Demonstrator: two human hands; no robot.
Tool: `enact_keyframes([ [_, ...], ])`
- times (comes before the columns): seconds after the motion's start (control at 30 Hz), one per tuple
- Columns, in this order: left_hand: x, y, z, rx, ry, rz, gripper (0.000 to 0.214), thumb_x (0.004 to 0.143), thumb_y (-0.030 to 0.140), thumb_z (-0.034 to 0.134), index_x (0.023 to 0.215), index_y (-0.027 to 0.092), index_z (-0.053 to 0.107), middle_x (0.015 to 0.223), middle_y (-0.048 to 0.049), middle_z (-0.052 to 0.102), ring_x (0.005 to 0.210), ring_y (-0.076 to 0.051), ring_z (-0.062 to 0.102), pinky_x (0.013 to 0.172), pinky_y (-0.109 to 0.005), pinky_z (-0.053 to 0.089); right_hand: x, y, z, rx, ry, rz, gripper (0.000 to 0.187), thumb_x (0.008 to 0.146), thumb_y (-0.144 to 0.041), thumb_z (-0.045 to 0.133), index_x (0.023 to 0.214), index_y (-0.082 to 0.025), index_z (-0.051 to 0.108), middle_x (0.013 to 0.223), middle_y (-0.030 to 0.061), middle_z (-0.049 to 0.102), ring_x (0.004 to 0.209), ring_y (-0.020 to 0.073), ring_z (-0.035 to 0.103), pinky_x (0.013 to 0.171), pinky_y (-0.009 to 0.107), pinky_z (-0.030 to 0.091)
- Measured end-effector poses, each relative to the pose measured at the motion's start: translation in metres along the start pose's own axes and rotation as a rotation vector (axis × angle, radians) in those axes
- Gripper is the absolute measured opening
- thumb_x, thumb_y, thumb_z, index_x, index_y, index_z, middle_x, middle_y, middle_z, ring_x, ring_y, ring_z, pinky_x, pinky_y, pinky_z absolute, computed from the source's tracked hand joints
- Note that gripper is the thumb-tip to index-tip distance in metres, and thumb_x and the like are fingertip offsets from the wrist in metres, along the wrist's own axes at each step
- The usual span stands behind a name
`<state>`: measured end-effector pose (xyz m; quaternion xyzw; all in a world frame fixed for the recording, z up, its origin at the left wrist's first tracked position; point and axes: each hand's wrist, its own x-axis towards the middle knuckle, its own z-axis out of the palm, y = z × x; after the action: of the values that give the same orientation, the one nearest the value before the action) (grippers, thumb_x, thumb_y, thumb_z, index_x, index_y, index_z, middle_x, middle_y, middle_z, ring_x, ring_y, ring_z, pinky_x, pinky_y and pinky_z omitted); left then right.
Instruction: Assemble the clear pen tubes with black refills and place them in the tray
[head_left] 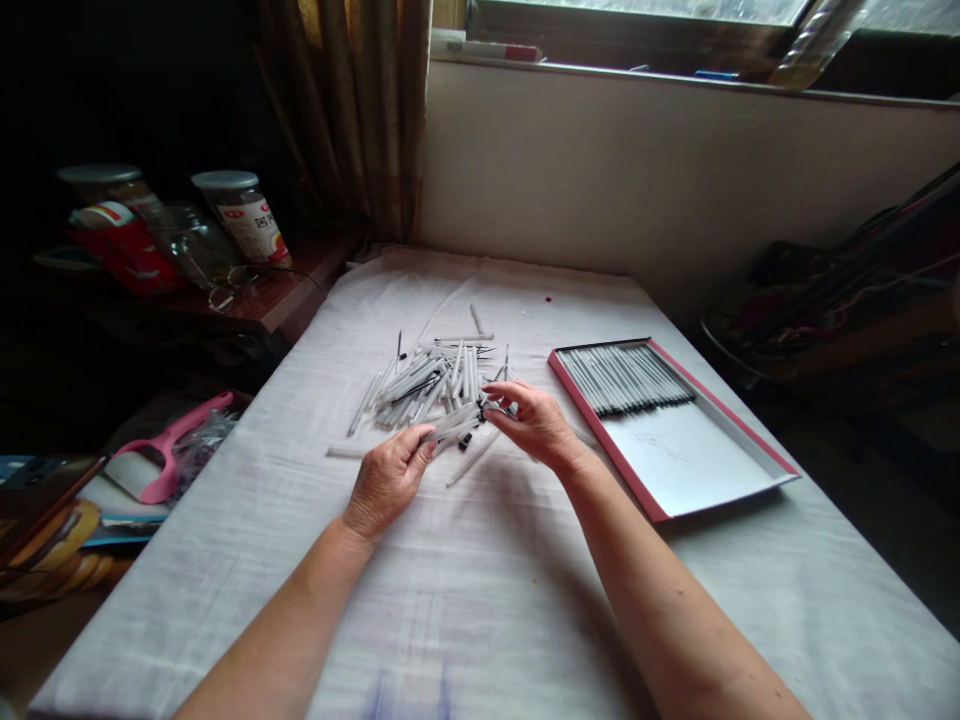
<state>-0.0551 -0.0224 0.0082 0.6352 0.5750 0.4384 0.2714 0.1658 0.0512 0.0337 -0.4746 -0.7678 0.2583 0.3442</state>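
Note:
My left hand (390, 480) is closed around a small bundle of translucent white pens (454, 426) with dark ends. My right hand (536, 425) pinches at the black far ends of that bundle, thumb and fingers curled in. Behind both hands spreads a loose pile of similar pens (420, 385), some pointing different ways, with thin black pieces among them. To the right, a shallow pink-edged box lid (720, 415) holds a neat row of pens (626, 375), their black ends toward me. A single pen (471, 462) lies just under my hands.
A white cloth (450, 600) covers the table. On the left, a dark cabinet carries jars (251, 225), a red cup (131, 255) and glasses (232, 288); a pink-handled tool (165, 455) lies lower. A wall and windowsill (660, 75) stand behind the table.

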Motion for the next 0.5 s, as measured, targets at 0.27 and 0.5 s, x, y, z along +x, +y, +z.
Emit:
enact_keyframes([
  [0.27, -0.001, 0.0, 0.0, -0.085, -0.022, -0.001, 0.022, 0.078, 0.033, 0.069, 0.099, 0.026, 0.075, 0.1, -0.0056, 0.076, 0.094, -0.025, 0.068, 0.089, -0.032, 0.049, 0.015, 0.013, 0.002, -0.677, -0.105, -0.169, 0.025, 0.093, -0.027, 0.05, 0.095, -0.025, 0.074, 0.102, 0.0076, 0.068, 0.092, 0.0205, 0.062, 0.074, 0.028, 0.046],
  [0.5, 0.001, -0.002, -0.002, -0.008, 0.002, -0.011, 0.027, 0.083, 0.033, 0.063, 0.106, 0.025, 0.073, 0.105, -0.0058, 0.075, 0.096, -0.025, 0.068, 0.089, -0.032, 0.05, 0.012, 0.022, 0.001, -0.698, -0.098, -0.218, 0.035, 0.087, -0.017, 0.054, 0.119, -0.026, 0.066, 0.12, 0.0093, 0.062, 0.104, 0.0234, 0.058, 0.079, 0.029, 0.047],
])
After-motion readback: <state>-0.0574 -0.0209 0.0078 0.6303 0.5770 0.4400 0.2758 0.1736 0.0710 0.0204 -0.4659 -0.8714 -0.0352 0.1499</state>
